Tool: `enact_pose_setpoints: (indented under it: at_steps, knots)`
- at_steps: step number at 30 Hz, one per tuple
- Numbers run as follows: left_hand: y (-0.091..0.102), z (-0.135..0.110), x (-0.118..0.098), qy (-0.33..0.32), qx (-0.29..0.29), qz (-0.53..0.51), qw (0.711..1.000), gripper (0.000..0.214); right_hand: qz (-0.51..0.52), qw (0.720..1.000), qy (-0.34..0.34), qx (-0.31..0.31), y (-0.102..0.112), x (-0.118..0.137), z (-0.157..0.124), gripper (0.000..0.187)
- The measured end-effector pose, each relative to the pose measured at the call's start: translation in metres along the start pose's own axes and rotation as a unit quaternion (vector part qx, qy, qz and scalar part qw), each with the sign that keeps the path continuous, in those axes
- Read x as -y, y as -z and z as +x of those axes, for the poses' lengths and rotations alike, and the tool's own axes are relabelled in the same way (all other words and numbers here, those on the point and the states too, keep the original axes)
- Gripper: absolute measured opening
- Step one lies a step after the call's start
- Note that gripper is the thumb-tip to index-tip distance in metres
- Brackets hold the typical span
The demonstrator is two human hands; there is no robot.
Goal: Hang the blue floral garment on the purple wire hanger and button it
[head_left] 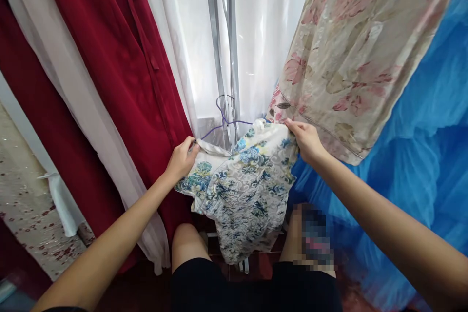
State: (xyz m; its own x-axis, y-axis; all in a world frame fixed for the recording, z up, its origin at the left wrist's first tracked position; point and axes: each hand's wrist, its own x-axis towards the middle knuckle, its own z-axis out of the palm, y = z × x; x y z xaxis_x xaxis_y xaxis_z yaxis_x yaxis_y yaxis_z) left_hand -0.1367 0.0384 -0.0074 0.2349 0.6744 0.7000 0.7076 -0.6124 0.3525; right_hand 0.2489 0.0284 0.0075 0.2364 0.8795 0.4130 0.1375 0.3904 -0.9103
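A white garment with a blue and green flower print [243,185] hangs spread between my two hands, low in front of a metal rack pole [223,58]. My left hand [181,158] is closed on the garment's left shoulder edge. At the right shoulder my right hand [306,140] pinches the fabric. A thin purple wire hanger [224,114] rises from the garment's neck, its hook close to the pole.
Dark red cloth [109,87] and a pale sheer drape [73,97] hang at left. White curtain [263,24] fills the back. A beige garment with pink flowers [358,53] and blue tulle [420,156] hang at right. My knees [186,243] show below.
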Motion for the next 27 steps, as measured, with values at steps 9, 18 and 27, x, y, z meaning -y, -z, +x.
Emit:
enact_pose_setpoints:
  at_steps: [9, 18, 27]
  knots:
    - [-0.002, 0.001, 0.029, 0.14, -0.073, -0.039, 0.987, 0.04, -0.067, 0.951, 0.124, 0.277, -0.066, 0.096, -0.073, 0.044]
    - [-0.053, -0.021, -0.056, 0.229, 0.007, -0.335, 0.914, 0.07, -0.083, 0.94, 0.117, 0.309, -0.058, -0.001, -0.103, 0.05]
    - [-0.054, -0.045, -0.122, 0.162, 0.126, -0.577, 0.79, 0.04, 0.191, 0.948, -0.194, 0.164, -0.007, -0.044, -0.146, 0.037]
